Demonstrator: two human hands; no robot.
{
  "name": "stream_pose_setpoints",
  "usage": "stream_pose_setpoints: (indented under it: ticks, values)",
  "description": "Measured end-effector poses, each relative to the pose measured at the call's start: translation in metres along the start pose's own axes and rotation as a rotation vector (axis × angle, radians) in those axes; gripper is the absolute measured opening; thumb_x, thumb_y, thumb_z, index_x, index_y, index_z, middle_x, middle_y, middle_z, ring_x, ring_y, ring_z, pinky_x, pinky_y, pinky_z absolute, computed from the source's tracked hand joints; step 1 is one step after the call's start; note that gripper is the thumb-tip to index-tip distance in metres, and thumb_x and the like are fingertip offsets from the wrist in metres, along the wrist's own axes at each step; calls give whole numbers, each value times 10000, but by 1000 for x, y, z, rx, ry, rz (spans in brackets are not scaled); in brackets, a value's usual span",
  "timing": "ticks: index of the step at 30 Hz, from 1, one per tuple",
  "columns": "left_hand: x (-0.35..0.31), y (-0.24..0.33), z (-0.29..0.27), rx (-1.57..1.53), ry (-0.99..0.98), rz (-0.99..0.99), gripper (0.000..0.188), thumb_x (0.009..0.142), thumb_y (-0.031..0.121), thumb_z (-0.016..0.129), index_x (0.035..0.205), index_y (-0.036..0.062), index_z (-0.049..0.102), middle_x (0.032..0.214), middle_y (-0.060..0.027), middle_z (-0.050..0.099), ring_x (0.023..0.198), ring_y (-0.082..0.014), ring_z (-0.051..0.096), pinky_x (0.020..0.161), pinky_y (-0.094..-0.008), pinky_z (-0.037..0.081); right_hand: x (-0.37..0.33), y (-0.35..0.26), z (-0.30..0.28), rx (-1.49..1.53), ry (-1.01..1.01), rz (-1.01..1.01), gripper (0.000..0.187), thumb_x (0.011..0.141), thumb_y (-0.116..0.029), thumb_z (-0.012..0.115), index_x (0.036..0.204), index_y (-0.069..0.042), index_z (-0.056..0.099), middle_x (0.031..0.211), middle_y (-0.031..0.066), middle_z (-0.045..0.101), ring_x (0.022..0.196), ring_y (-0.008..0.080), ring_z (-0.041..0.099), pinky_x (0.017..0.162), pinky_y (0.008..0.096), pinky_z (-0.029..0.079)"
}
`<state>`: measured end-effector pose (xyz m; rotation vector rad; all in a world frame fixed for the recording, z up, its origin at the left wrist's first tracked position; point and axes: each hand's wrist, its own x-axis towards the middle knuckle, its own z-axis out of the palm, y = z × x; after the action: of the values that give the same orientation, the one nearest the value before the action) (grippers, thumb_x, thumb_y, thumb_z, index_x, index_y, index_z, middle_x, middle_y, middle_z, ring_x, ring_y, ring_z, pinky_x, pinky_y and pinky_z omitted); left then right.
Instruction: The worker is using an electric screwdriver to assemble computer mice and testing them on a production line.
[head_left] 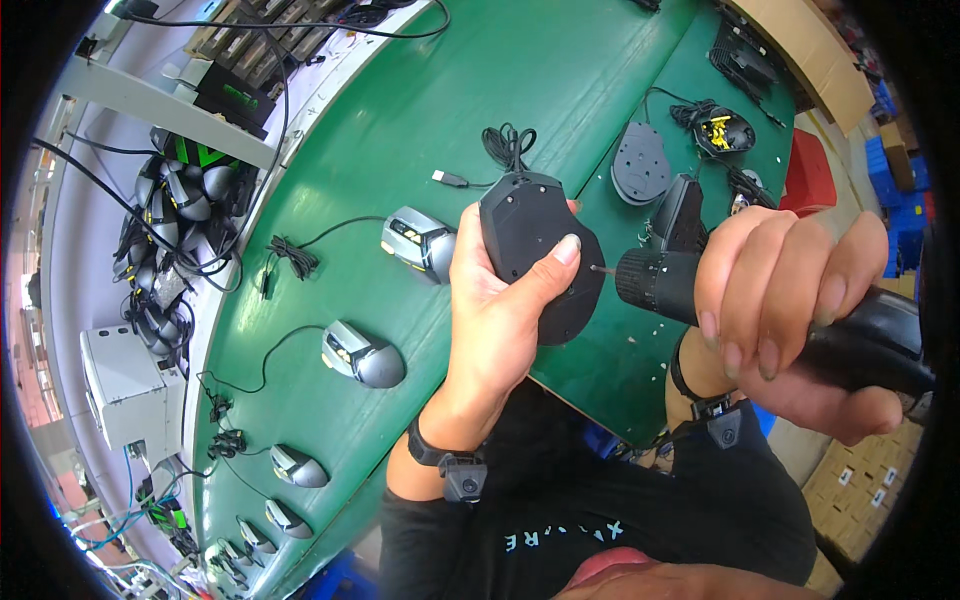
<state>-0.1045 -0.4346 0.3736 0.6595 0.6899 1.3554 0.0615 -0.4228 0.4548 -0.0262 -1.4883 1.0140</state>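
My left hand (505, 310) is closed round a black computer mouse (535, 225), its underside turned up and the thumb pressed on it. The mouse's coiled cable (508, 147) and plug lie on the green table beyond it. In my right hand (795, 290) is a black power screwdriver (655, 283), fingers wrapped over its body. Its thin bit points left at the edge of the mouse's underside; whether the tip touches cannot be made out. Just left of my left hand sits a grey mouse (415, 243) with yellow accents.
More grey mice (362, 355) with cables stand in a line down the green table (350, 180). At the right lie an upturned mouse base (640, 163) and an open shell (724, 132) holding yellow parts. A shelf with piled mice (185, 195) runs along the left; a red bin (808, 172) stands right.
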Motion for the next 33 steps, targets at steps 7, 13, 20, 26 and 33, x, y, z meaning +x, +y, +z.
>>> stream_pose_setpoints:
  ticks: [7, 13, 20, 26, 33]
  values:
    - [12, -14, -21, -122, 27, -85, 314, 985, 212, 557, 1203, -14, 555, 1121, -140, 659, 968, -211, 661, 869, -358, 549, 0, 0, -10, 40, -46, 26, 602, 862, -501, 703, 1144, -20, 475, 730, 9, 554, 561, 121, 557, 578, 278, 478]
    - [31, -24, -37, -178, 59, -61, 369, 1015, 284, 459, 1196, -16, 573, 1108, -159, 668, 1008, -246, 659, 909, -398, 537, -1, -35, -12, -18, 27, -60, 593, 771, -441, 743, 1084, -12, 478, 692, -2, 547, 549, 114, 559, 589, 243, 462]
    - [122, -40, -47, 973, 267, 244, 399, 983, 272, 534, 1196, -64, 573, 1115, -264, 636, 1030, -438, 604, 940, -492, 459, -2, -45, -16, -18, 19, 21, 588, 788, -442, 708, 1095, 6, 484, 725, 15, 533, 566, 128, 537, 622, 278, 442]
    - [120, -64, -43, 1325, 294, 494, 427, 970, 246, 567, 1266, -59, 526, 1173, -296, 612, 1087, -446, 588, 956, -488, 456, -3, -63, -18, -82, 61, -41, 584, 785, -450, 728, 1072, -14, 469, 727, 18, 551, 562, 118, 551, 611, 261, 464]
    - [113, -15, 12, 420, 167, 527, 349, 1019, 224, 559, 1235, -49, 558, 1076, -108, 661, 960, -151, 613, 871, -303, 507, 6, -77, -10, -103, 80, -86, 508, 811, -362, 741, 1061, -21, 460, 693, 8, 569, 540, 115, 586, 594, 244, 512]
